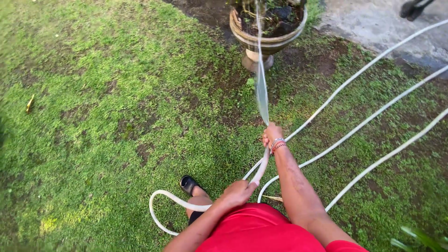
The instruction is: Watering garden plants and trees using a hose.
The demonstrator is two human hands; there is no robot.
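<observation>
Head view, looking down a red shirt to a lawn: we see both of the person's bare hands on a white garden hose. The right hand is stretched forward with its fingers wrapped tight around the hose's end, the wrist ringed by beaded bracelets. From that fist a thin sheet of water runs straight ahead into a round stone planter on a pedestal, which stands on bare soil at the far edge of the grass and holds dark earth and a few stems. The left hand sits nearer the body, its fingers curled closed over the hose just behind the right hand, so that a short straight run of hose lies between the two fists. Below the left hand the hose bends into a loop on the grass beside the person's left foot, which wears a black sandal. We count further runs of the same hose lying in long parallel curves across the grass on the right, reaching toward a patch of grey pavement at the top right corner. A yellow leaf lies well apart on the left of the lawn.
</observation>
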